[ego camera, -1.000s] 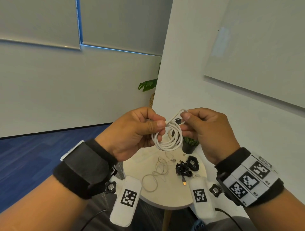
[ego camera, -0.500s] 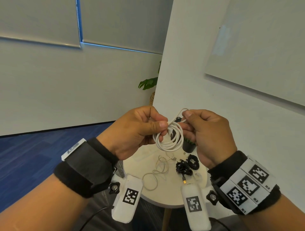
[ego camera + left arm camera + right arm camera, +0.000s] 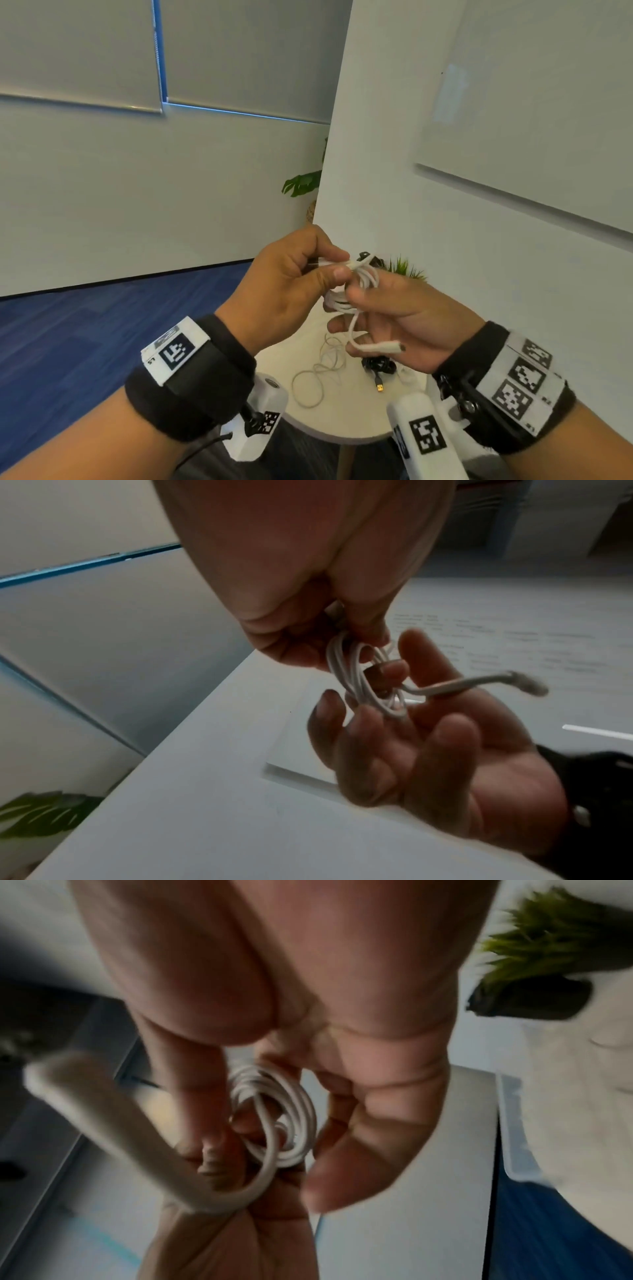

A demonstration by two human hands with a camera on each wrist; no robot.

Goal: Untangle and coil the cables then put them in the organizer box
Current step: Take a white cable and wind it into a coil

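Head view: left hand (image 3: 287,284) raised above round white table (image 3: 349,425), thumb and forefinger pinching coiled white cable (image 3: 356,291) at its top. Right hand (image 3: 404,315) just beside, palm up, fingers loosely curled round lower loops, thumb pressed on coil; free plug end (image 3: 387,346) hanging across palm. Left wrist view: same coil (image 3: 363,680) between both hands, plug end (image 3: 527,687) sticking out sideways. Right wrist view: coil (image 3: 277,1121), blurred. On table: loose thin white cable (image 3: 318,373), bundled black cable (image 3: 378,365). Behind hands: small green plant in dark pot (image 3: 406,267).
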